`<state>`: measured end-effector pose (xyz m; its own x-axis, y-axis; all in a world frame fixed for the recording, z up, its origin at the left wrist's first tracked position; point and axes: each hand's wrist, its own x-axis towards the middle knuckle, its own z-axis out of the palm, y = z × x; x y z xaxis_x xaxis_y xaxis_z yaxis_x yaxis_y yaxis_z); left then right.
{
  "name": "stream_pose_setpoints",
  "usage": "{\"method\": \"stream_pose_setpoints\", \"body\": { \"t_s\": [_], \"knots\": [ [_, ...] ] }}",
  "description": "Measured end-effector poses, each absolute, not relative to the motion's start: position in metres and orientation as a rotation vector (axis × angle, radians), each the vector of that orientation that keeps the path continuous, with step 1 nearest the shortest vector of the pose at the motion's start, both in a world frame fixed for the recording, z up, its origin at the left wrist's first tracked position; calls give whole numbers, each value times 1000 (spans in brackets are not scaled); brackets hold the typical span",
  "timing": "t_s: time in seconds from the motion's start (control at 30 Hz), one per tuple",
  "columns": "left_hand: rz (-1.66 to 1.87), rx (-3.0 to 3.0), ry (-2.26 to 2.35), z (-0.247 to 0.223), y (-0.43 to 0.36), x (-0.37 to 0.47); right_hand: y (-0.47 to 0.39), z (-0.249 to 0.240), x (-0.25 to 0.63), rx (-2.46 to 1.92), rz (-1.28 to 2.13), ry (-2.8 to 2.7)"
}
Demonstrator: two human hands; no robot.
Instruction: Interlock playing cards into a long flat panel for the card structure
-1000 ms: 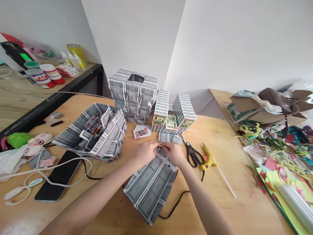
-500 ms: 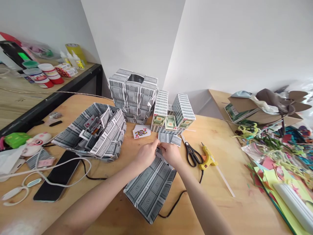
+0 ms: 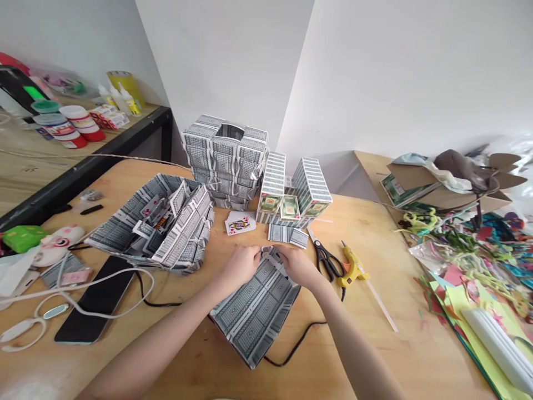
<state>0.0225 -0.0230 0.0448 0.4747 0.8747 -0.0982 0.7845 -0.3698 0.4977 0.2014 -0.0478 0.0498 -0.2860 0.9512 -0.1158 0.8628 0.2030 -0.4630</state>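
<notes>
A long box woven from folded grey-patterned playing cards (image 3: 258, 305) lies in front of me, slanting across the table. At its far end my left hand (image 3: 241, 266) is closed on the left corner, with the fingertips partly hidden. My right hand (image 3: 297, 268) is closed on the same end, a little to the right. A small bit of card shows between the two hands. Just beyond them lies a strip of joined cards (image 3: 287, 234). Loose playing cards (image 3: 240, 223) lie face up to the left of that strip.
A card basket (image 3: 183, 244) full of cards stands left, before a taller card-woven bag (image 3: 225, 161). Stacked card packs (image 3: 313, 186) are at the back. Scissors (image 3: 328, 261) and a yellow glue gun (image 3: 353, 266) lie right, a phone (image 3: 97, 300) and white cable left.
My hands have moved slightly apart and down towards the box, with the left hand shifting left. More of the card strip beyond them shows.
</notes>
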Motion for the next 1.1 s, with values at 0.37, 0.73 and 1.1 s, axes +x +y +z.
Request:
{"method": "stream_pose_setpoints", "body": {
  "t_s": [0.37, 0.73, 1.1],
  "knots": [
    [340, 2208, 1377, 46, -21, 19, -50, 50, 195, -1688, 701, -2364],
    [408, 2211, 1331, 51, -23, 20, -41, 56, 198, -1483, 1056, -2054],
    [457, 2183, 1303, 45, -21, 25, -44, 45, 200, -1523, 1140, -1920]
  ]
}}
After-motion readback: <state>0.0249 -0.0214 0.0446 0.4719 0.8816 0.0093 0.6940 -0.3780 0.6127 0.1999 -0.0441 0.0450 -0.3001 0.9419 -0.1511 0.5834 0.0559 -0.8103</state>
